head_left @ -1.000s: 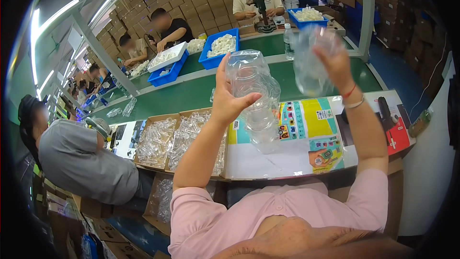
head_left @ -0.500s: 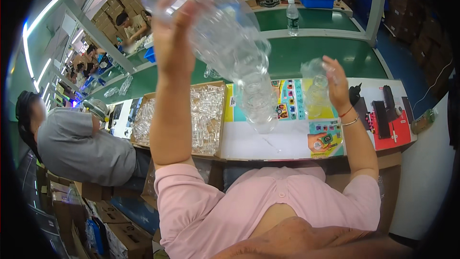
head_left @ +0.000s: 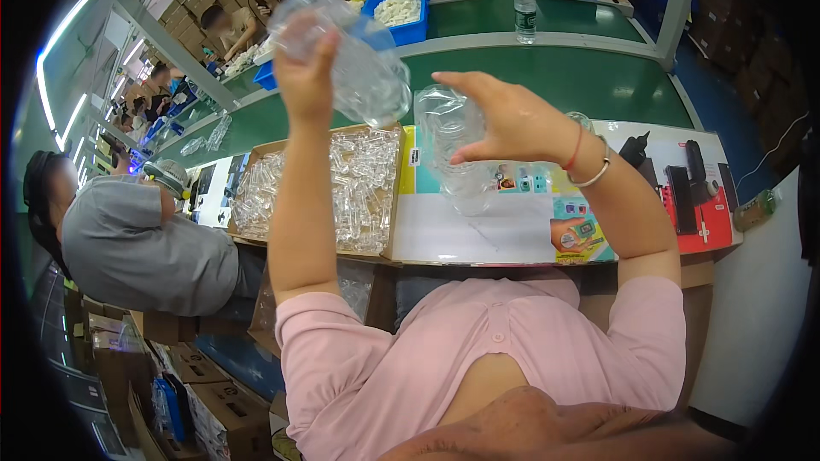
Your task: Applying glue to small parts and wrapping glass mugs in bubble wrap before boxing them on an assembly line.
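Observation:
My left hand (head_left: 309,68) is raised, its fingers closed round a piece of nested-looking clear plastic shells (head_left: 363,64), which tilts down to the right. In the middle, my right hand (head_left: 517,119) curves its fingers and thumb round the upper part of a second clear plastic stack (head_left: 465,175), which reaches down over the table. Glare blurs the shells' edges, so their exact kind is hard to tell. Left of that stack lies a shallow cardboard box (head_left: 395,205) full of small clear plastic tubes (head_left: 359,192).
The white table (head_left: 444,235) carries colourful printed sheets, and a black device (head_left: 681,196) lies at its right end. Beyond are a green bench (head_left: 581,77), a water bottle (head_left: 525,13) and blue trays (head_left: 420,26) of white parts. A co-worker in grey (head_left: 145,248) sits at left.
The long clear piece has come apart into an upper stack in my left hand and a lower one. My right hand has moved left from the small clear piece to the lower stack.

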`<state>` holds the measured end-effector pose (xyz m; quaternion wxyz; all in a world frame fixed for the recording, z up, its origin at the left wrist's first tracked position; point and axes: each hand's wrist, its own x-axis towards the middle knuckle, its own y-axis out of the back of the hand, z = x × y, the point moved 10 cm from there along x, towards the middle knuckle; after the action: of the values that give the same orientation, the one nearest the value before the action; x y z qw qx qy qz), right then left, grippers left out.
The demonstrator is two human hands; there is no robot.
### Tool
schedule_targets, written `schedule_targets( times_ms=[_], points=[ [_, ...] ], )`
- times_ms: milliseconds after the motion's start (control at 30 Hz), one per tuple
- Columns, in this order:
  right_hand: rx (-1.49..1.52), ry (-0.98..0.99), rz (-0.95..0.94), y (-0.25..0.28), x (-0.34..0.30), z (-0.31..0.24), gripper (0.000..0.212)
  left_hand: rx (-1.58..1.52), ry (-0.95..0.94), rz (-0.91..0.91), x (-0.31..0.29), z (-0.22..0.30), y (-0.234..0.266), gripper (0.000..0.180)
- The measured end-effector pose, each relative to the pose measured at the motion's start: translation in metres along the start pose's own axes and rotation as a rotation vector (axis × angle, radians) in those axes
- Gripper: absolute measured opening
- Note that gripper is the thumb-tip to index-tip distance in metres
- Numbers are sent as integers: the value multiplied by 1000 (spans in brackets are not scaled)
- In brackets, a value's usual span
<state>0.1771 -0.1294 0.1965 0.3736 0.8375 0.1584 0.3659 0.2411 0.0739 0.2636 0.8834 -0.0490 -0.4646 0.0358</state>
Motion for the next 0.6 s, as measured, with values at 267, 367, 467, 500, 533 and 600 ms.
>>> schedule_targets(
  times_ms=[267,367,467,500,533,600],
  points=[
    [85,8,52,-13,4,16,45,37,539,-169,-152,-147,1,44],
    [159,40,180,9,11,14,30,-12,621,-185,-177,-161,3,43],
    [322,106,468,77,14,7,29,50,575,-185,-176,-156,11,40],
    [480,136,474,108,12,-6,20,112,532,-181,-170,-148,13,39],
    [650,170,467,132,14,-14,12,119,540,-167,-168,-146,19,39],
    [499,169,686,191,-11,-23,8,195,479,-90,-147,-132,18,33]
  ],
)
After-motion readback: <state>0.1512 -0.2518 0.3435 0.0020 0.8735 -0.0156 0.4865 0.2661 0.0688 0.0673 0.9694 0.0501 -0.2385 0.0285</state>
